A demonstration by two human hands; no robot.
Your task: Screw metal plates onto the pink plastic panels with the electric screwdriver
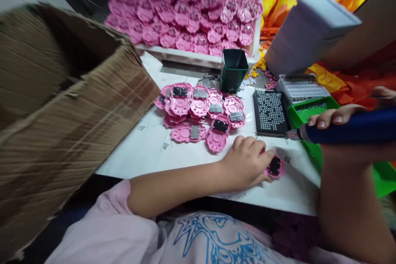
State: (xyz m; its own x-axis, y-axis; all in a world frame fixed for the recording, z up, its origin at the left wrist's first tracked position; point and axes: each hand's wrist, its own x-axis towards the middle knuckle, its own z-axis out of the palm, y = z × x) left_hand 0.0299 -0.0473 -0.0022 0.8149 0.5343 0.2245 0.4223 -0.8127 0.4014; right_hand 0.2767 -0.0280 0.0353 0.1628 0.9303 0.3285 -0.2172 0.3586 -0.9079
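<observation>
Nearest the camera sits the person's lap, in a pale shirt with a blue print, and from it both forearms reach onto the desk (148, 148), a white sheet-covered top. Largest on it is the carton (62, 103), a torn cardboard box tipped on its side at the near left, its mouth turned toward the work so parts can be pulled from it. Far across stands a white tray (192, 55) heaped with pink shells (185, 12), stacked out of the way behind the working space. At far right a pale box (309, 29) leans over a screw rack (270, 111) and a green bin (312, 109), all close to the tool hand. A dark green cup (233, 70) stands in the middle, just past a loose cluster of open shells (201, 109) laid flat, metal plates up, within easy reach.

Left hand (247, 163) lies flat and curled on the desk, fingers pressing down a single pink shell (274, 167) at the near centre, pinning it so it cannot slide or turn. Right hand (340, 121) is closed round a blue screwdriver (349, 130), held level with its tip pointing left, above and just beyond the pinned shell, apart from it.
</observation>
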